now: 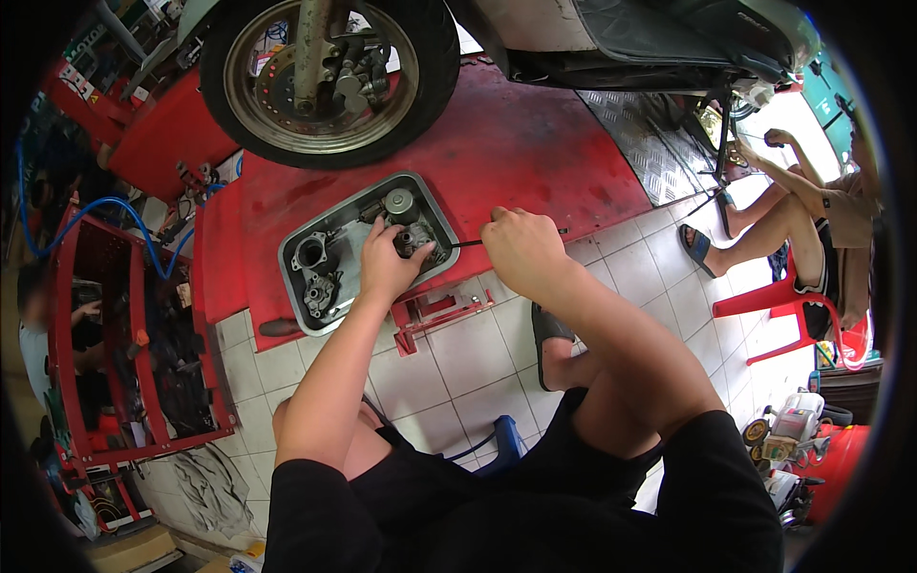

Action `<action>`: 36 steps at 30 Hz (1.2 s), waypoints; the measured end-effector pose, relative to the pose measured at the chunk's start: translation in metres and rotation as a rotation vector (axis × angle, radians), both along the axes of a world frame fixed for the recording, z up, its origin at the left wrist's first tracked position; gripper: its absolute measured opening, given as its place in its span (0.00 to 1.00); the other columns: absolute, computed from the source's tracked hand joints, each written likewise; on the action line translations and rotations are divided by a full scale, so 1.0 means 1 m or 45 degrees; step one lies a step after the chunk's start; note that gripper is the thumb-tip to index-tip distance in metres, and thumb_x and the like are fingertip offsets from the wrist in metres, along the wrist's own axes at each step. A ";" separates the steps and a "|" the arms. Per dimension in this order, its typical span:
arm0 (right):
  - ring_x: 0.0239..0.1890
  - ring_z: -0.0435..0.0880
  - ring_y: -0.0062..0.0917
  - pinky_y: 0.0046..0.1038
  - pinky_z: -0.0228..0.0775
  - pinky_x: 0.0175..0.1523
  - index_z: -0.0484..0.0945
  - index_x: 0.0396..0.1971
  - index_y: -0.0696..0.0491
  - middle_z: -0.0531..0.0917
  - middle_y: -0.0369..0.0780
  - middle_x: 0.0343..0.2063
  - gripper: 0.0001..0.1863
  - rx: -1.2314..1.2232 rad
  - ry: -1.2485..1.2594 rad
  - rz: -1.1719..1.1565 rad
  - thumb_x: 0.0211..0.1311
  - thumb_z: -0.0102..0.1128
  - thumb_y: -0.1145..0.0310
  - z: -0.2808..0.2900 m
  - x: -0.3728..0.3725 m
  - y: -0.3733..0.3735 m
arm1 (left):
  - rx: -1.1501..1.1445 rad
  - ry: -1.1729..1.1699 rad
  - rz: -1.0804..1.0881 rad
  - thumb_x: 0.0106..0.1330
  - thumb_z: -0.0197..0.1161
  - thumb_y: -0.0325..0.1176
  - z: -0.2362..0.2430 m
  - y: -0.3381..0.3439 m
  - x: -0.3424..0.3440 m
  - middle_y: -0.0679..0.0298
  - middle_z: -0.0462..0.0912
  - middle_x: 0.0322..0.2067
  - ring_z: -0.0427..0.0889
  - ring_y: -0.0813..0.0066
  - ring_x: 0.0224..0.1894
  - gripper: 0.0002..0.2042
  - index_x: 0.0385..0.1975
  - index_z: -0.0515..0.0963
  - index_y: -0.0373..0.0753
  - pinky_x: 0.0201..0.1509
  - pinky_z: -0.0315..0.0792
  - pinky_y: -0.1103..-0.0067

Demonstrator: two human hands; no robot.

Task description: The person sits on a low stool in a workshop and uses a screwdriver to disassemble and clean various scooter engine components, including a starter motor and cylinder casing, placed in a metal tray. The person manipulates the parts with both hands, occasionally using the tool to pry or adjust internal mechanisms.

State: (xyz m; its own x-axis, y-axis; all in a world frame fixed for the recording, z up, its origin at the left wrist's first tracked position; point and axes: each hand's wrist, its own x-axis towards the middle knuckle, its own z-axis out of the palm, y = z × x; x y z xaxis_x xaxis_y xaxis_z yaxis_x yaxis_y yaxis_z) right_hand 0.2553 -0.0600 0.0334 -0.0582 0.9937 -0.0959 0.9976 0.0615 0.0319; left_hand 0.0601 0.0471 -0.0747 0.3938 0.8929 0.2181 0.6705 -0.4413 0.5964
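While the left hand [388,267] pinches a cast metal part [415,237] between thumb and fingers, the right hand [527,250] is closed in a fist around a slim dark tool [466,244], its shaft pointing toward that part in the head view. Whether the tip touches it is too small to tell. The part sits in a metal tray [346,253], under the left hand's fingers and to the left of the right hand. Just beyond the left hand lies a round canister-like piece [399,202]; to its left are a flanged ring housing [310,253] and a smaller cast piece [320,291]. The tray rests on a red platform [535,143]. As far as can be judged, the work is midway: these pieces lie separate from one another, the gripped part is being worked on, and any joining of them is not yet done.
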 end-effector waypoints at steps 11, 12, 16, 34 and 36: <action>0.43 0.86 0.42 0.38 0.80 0.44 0.80 0.33 0.57 0.83 0.49 0.40 0.09 0.103 0.183 -0.098 0.51 0.61 0.74 0.009 0.014 0.002 | 0.084 0.292 -0.250 0.56 0.69 0.41 0.056 -0.035 -0.057 0.53 0.76 0.59 0.83 0.52 0.47 0.19 0.44 0.81 0.36 0.51 0.78 0.66; 0.43 0.85 0.42 0.38 0.80 0.44 0.80 0.33 0.58 0.82 0.50 0.39 0.09 0.114 0.182 -0.102 0.50 0.62 0.73 0.008 0.015 0.004 | 0.179 0.381 -0.272 0.57 0.67 0.41 0.064 -0.041 -0.065 0.58 0.76 0.59 0.85 0.55 0.41 0.20 0.46 0.81 0.37 0.45 0.79 0.66; 0.43 0.85 0.48 0.42 0.79 0.47 0.80 0.35 0.61 0.82 0.55 0.38 0.14 0.074 0.309 -0.146 0.50 0.66 0.70 0.014 0.014 0.009 | 0.148 0.253 -0.191 0.58 0.68 0.41 0.098 -0.074 -0.085 0.62 0.74 0.62 0.82 0.54 0.50 0.18 0.45 0.81 0.39 0.50 0.78 0.65; 0.48 0.83 0.43 0.38 0.76 0.54 0.85 0.40 0.57 0.85 0.51 0.40 0.18 0.197 0.730 -0.039 0.49 0.73 0.66 0.040 -0.002 -0.027 | -0.524 0.828 -0.384 0.56 0.69 0.53 0.065 -0.128 -0.159 0.45 0.81 0.51 0.81 0.52 0.53 0.35 0.56 0.75 0.30 0.58 0.74 0.67; 0.47 0.83 0.44 0.38 0.75 0.54 0.85 0.41 0.57 0.85 0.51 0.40 0.19 0.211 0.706 -0.010 0.49 0.73 0.66 0.040 0.004 -0.036 | -0.454 0.696 -0.384 0.56 0.69 0.53 0.067 -0.134 -0.160 0.46 0.81 0.51 0.81 0.51 0.53 0.35 0.57 0.74 0.30 0.59 0.73 0.68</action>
State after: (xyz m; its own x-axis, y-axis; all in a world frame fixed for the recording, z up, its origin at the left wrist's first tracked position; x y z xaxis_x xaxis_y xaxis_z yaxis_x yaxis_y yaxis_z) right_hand 0.2592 -0.0957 0.0738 -0.0476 0.9934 0.1040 0.8683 0.0926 -0.4874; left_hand -0.1002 -0.0868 -0.0073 0.6038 0.7083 -0.3656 0.7941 -0.4949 0.3527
